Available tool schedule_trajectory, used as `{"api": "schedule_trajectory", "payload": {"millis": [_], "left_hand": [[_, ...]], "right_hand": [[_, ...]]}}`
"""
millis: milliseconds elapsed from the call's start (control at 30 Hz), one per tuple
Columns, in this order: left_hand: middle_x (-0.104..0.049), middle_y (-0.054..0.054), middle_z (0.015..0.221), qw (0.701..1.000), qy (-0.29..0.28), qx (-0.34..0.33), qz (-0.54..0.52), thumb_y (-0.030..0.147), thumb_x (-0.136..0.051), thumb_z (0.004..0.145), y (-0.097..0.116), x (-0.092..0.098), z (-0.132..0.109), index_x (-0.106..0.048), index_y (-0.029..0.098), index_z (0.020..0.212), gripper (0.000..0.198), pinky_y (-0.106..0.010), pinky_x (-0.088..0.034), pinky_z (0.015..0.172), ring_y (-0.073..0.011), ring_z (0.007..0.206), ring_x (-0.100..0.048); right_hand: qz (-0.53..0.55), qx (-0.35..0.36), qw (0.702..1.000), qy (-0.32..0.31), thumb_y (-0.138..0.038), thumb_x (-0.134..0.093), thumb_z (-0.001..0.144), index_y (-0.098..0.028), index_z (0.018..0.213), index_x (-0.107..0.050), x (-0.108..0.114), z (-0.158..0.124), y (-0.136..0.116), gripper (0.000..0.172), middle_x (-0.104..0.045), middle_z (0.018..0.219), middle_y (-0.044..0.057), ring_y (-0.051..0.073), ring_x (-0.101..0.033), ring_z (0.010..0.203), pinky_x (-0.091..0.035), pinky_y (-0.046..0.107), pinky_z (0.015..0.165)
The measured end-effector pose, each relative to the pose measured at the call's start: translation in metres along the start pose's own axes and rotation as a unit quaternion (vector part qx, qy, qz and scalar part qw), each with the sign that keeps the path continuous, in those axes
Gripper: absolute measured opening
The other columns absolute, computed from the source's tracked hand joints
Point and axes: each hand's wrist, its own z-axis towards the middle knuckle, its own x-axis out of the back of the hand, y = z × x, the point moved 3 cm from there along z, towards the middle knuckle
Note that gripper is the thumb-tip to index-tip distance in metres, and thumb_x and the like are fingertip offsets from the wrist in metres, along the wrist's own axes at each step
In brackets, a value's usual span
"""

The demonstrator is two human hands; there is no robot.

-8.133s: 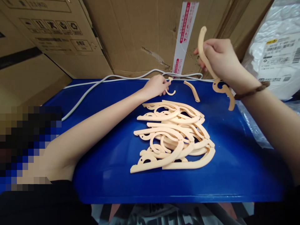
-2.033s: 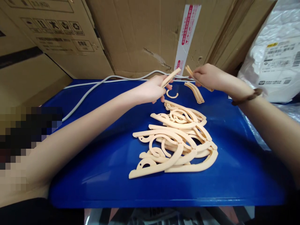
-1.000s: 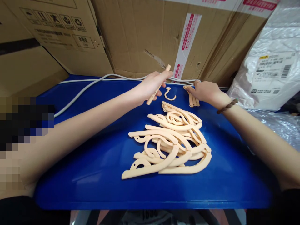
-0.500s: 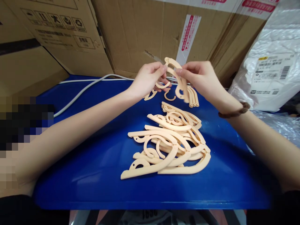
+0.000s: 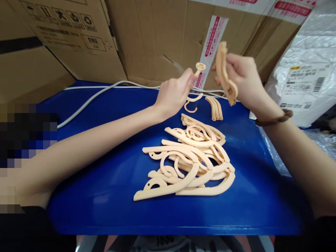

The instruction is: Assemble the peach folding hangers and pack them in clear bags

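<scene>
My left hand is closed on a beige plastic hanger hook. Its flat end sticks up above my thumb, and its curved part shows below my fingers. Off to the right, my right hand grips a beige hanger arm, held upright and apart from the hook. Another loose hook lies on the blue table beneath my left hand. Several thin curved strips lie side by side to its right. Nearer me is a pile of beige folding hangers, folded and overlapping.
Cardboard boxes stand behind the table. A white cable runs along its back and left side. At the right are a white plastic-wrapped parcel and crumpled clear plastic.
My hands have moved apart. The right has carried the hanger arm up and to the right; the left has turned with the hook, whose flat end now shows. The pile has stayed put.
</scene>
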Motion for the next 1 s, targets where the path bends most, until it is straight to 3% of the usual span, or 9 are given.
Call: {"api": "schedule_trajectory", "payload": {"millis": [67,133,200,467,567,667,733,867,1000], "left_hand": [[-0.065,-0.006,0.079,0.995,-0.067,0.027,-0.061,0.036,-0.032,0.104,-0.004,-0.019,0.01,-0.063,0.022,0.097,0.035,-0.029,-0.044,0.074,-0.0198,0.08,-0.066],[-0.066,-0.007,0.072,0.977,-0.172,0.075,-0.104,0.029,-0.035,0.1,-0.009,-0.041,0.019,-0.064,0.018,0.085,0.035,-0.029,-0.046,0.068,-0.0193,0.069,-0.066],[-0.067,-0.008,0.069,0.971,-0.208,0.084,-0.087,0.028,-0.041,0.096,-0.012,-0.054,0.026,-0.065,0.017,0.076,0.033,-0.031,-0.049,0.069,-0.0204,0.067,-0.067],[-0.068,-0.011,0.081,0.988,-0.102,0.081,0.077,0.035,-0.076,0.073,-0.017,-0.043,0.032,-0.066,0.018,0.068,0.021,-0.04,-0.046,0.093,-0.0329,0.107,-0.062],[-0.072,-0.012,0.089,0.987,-0.114,0.102,-0.045,0.051,-0.063,0.085,-0.011,-0.03,0.034,-0.069,0.017,0.074,0.036,-0.037,-0.048,0.088,-0.03,0.104,-0.065],[-0.074,-0.013,0.1,0.907,-0.263,0.162,-0.286,0.066,-0.024,0.099,-0.001,-0.022,0.033,-0.072,0.017,0.086,0.069,-0.033,-0.052,0.08,-0.0257,0.103,-0.069],[-0.074,-0.011,0.104,0.858,-0.308,0.18,-0.368,0.062,-0.028,0.101,0.004,-0.014,0.033,-0.072,0.017,0.091,0.063,-0.03,-0.054,0.08,-0.0237,0.108,-0.068],[-0.073,-0.006,0.104,0.821,-0.213,0.205,-0.488,0.039,-0.052,0.102,0.0,0.006,0.038,-0.066,0.016,0.091,0.029,-0.022,-0.053,0.085,-0.0156,0.11,-0.066],[-0.071,-0.004,0.106,0.81,-0.132,0.219,-0.527,0.024,-0.049,0.103,-0.006,0.017,0.04,-0.06,0.014,0.098,0.016,-0.019,-0.051,0.09,-0.0105,0.11,-0.063]], "right_hand": [[0.122,-0.037,0.991,0.044,-0.018,-0.046,0.099,-0.019,0.082,-0.062,0.004,0.004,0.005,0.024,-0.056,0.061,-0.002,0.011,-0.048,0.051,-0.034,0.024,0.05],[0.156,-0.056,0.984,0.059,-0.016,-0.045,0.098,-0.017,0.084,-0.062,0.005,0.007,0.009,0.023,-0.056,0.059,-0.003,0.009,-0.042,0.045,-0.029,0.022,0.044],[0.161,-0.061,0.983,0.066,-0.015,-0.046,0.098,-0.016,0.083,-0.062,0.004,0.007,0.011,0.022,-0.057,0.058,-0.003,0.008,-0.041,0.043,-0.027,0.022,0.041],[0.163,-0.065,0.979,0.1,-0.009,-0.046,0.094,-0.014,0.08,-0.063,0.004,0.005,0.009,0.023,-0.057,0.054,-0.003,0.007,-0.046,0.043,-0.03,0.018,0.039],[0.168,-0.064,0.975,0.129,-0.007,-0.042,0.094,-0.016,0.08,-0.057,0.002,0.007,0.012,0.022,-0.058,0.054,-0.003,0.009,-0.049,0.041,-0.032,0.018,0.036],[0.188,-0.048,0.97,0.146,-0.01,-0.041,0.093,-0.022,0.088,-0.044,-0.003,0.006,0.014,0.014,-0.066,0.066,-0.002,0.013,-0.062,0.049,-0.042,0.02,0.037],[0.206,-0.03,0.966,0.153,-0.008,-0.041,0.09,-0.025,0.091,-0.037,-0.007,0.003,0.013,0.017,-0.072,0.077,-0.002,0.014,-0.068,0.058,-0.051,0.022,0.045],[0.22,0.015,0.961,0.165,-0.007,-0.05,0.082,-0.022,0.087,-0.044,-0.008,-0.001,0.01,0.018,-0.076,0.092,0.003,0.013,-0.072,0.071,-0.059,0.025,0.059],[0.113,0.05,0.976,0.18,-0.01,-0.064,0.076,-0.019,0.082,-0.058,-0.001,-0.002,0.009,0.013,-0.074,0.092,0.005,0.015,-0.072,0.08,-0.056,0.024,0.066]]}}
